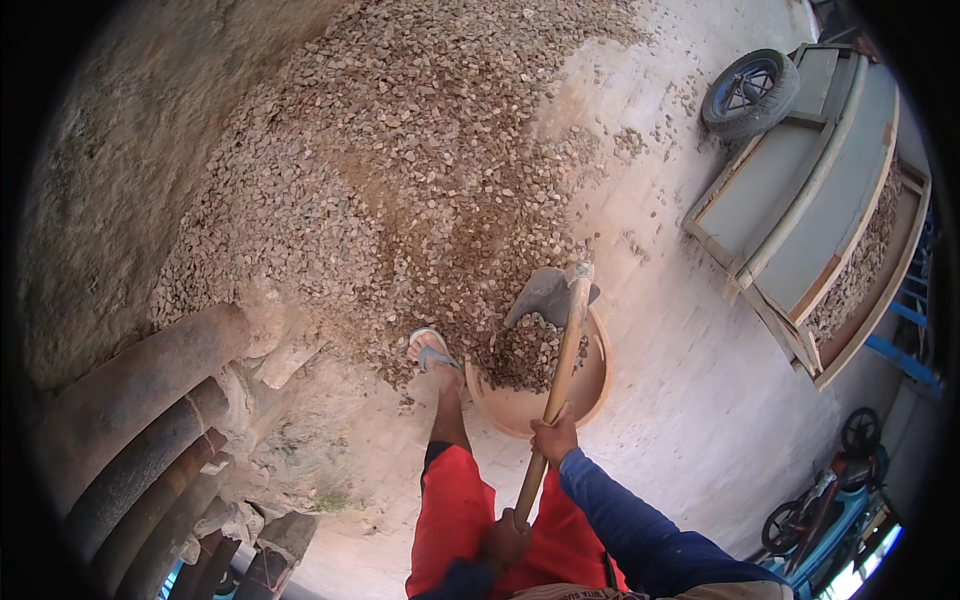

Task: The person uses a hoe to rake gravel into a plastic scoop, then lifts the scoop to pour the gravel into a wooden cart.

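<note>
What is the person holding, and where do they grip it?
A hoe: right hand grips mid-handle, left hand grips near its end.

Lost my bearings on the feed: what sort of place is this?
Probably an outdoor building site: a gravel heap on bare concrete, a hoe dragging stones into a pan, and a wheeled cart alongside.

My shorts (455,520) red, my sleeve (630,525) deep blue. Hoe handle (558,385) pale tan wood, blade (545,295) dull grey. Basin (590,385) orange-tan. Gravel (400,180) mottled brown and grey. Sandal (432,352) light blue-grey. Cart (810,190) grey panels, tan edging, black tyre (748,92).
</note>
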{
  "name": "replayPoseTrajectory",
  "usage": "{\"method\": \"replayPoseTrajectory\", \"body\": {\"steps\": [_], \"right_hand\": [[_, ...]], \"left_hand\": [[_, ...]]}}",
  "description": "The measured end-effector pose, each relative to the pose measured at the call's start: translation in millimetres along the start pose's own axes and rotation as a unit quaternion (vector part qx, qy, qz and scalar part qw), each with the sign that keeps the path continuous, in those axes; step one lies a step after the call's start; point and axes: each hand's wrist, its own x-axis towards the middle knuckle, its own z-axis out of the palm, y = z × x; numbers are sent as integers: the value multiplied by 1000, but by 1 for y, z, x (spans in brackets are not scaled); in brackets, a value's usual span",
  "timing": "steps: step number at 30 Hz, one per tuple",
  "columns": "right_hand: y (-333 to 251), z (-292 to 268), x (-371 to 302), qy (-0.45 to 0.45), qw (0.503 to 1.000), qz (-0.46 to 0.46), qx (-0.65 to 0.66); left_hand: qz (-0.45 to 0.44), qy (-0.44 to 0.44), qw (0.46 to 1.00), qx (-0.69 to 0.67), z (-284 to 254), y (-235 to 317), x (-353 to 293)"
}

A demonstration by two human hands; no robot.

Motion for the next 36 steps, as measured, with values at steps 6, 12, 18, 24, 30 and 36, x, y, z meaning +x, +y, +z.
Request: {"method": "replayPoseTrajectory", "body": {"steps": [6,12,18,24,30,36], "right_hand": [[-154,-35,214,161,931,-323,-60],[-368,-20,355,128,948,-291,29],[-397,6,405,189,943,-210,-178],[-335,41,380,180,941,-119,-261],[-238,88,298,116,952,-62,-278],[-172,117,197,61,932,-88,-346]], "left_hand": [[260,112,955,-89,-98,161,225],[365,146,907,-153,-236,335,393],[295,81,929,-209,-265,330,374],[248,85,944,-198,-257,260,308],[156,59,974,-156,-242,179,219],[160,106,963,-188,-185,111,160]]}}
